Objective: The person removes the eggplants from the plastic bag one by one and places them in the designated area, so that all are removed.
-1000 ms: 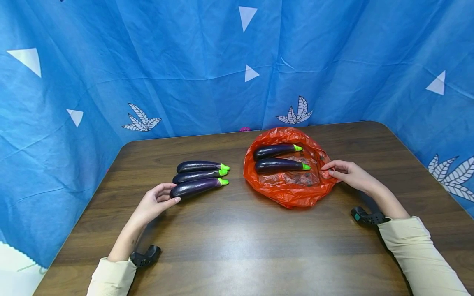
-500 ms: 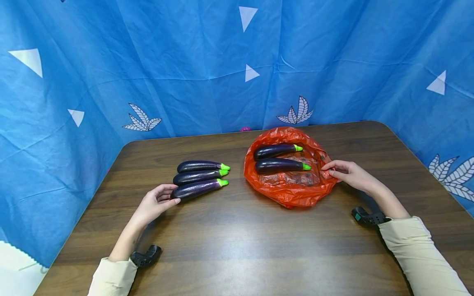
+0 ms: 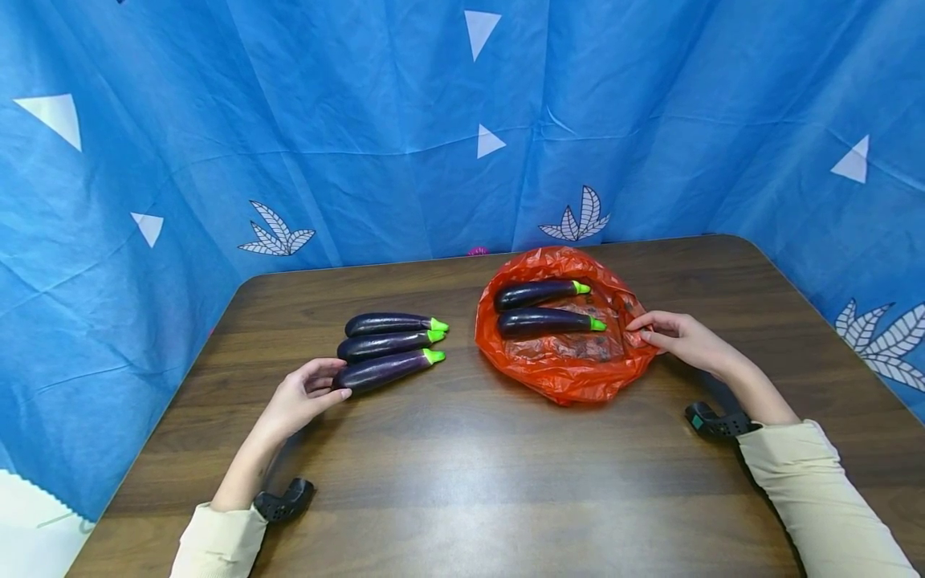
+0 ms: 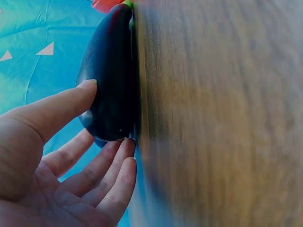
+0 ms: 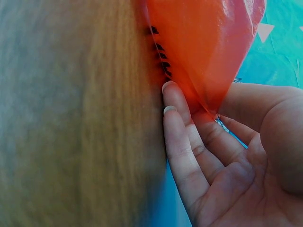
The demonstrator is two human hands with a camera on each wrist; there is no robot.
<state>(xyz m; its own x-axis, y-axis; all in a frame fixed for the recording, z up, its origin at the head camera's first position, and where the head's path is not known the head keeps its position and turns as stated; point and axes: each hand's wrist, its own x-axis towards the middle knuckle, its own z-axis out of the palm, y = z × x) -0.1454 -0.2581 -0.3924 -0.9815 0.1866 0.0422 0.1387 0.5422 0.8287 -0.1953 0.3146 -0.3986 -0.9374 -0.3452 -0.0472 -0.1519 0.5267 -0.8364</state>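
Three dark purple eggplants lie side by side on the table, their green stem ends pointing right. My left hand [image 3: 307, 397] has its thumb and fingers around the blunt end of the nearest eggplant [image 3: 386, 370]; in the left wrist view the thumb touches the side of that eggplant [image 4: 111, 71]. Right of them sits a red plastic bag [image 3: 571, 389], spread wide with its mouth up. Two more eggplants, a far one [image 3: 531, 295] and a near one [image 3: 542, 323], lie inside it. My right hand [image 3: 682, 341] pinches the bag's right rim between thumb and fingers.
Behind the nearest eggplant lie the middle eggplant [image 3: 390, 346] and the far eggplant [image 3: 386, 323]. The brown wooden table [image 3: 462, 490] ends at the back against a blue patterned curtain [image 3: 405, 144]. Each wrist wears a black camera strap.
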